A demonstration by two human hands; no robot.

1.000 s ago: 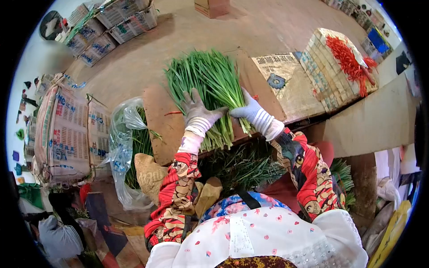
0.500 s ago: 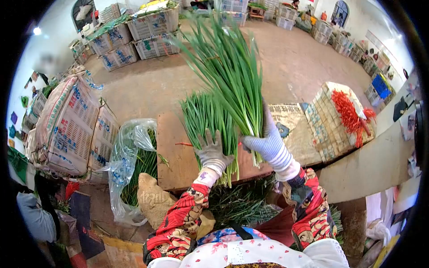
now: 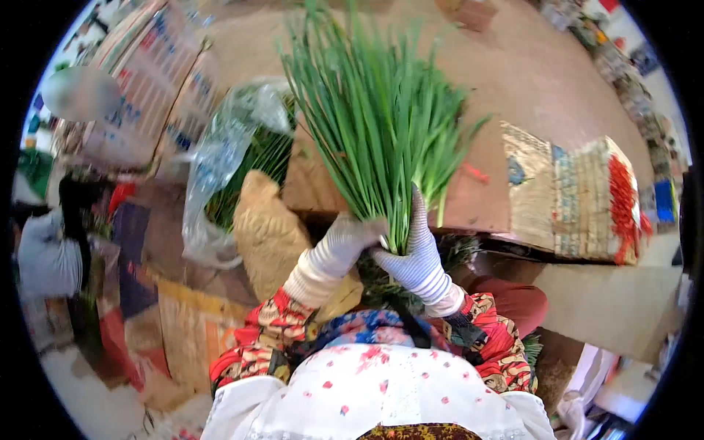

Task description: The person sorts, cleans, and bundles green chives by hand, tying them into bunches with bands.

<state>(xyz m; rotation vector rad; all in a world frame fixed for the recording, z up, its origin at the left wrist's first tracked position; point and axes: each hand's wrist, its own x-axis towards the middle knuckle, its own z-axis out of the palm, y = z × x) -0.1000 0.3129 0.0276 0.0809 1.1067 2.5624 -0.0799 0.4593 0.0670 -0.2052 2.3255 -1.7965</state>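
A bunch of long green leaves is gathered in front of the person's body, its pale stem ends brought together past the near edge of a brown board and its tips fanning away. The right hand is closed around the stems; the left hand is beside the stem ends, but it is blurred, so I cannot tell whether its fingers grip them. The gathering looks well along, though no band shows around the held bunch, and more leaves with separate stems lie behind it on the board. Further loose greens remain in a crinkled, see-through plastic bag to the left. The leaves are flat, narrow and strap-like, smooth and limber, paling toward slim stems. Both hands wear thin knitted gloves with ribbed, striped cuffs. The board is flat and straight-edged; a lumpy, coarse tan sack sits near it, and thin red strands hang in a shaggy tuft at right.
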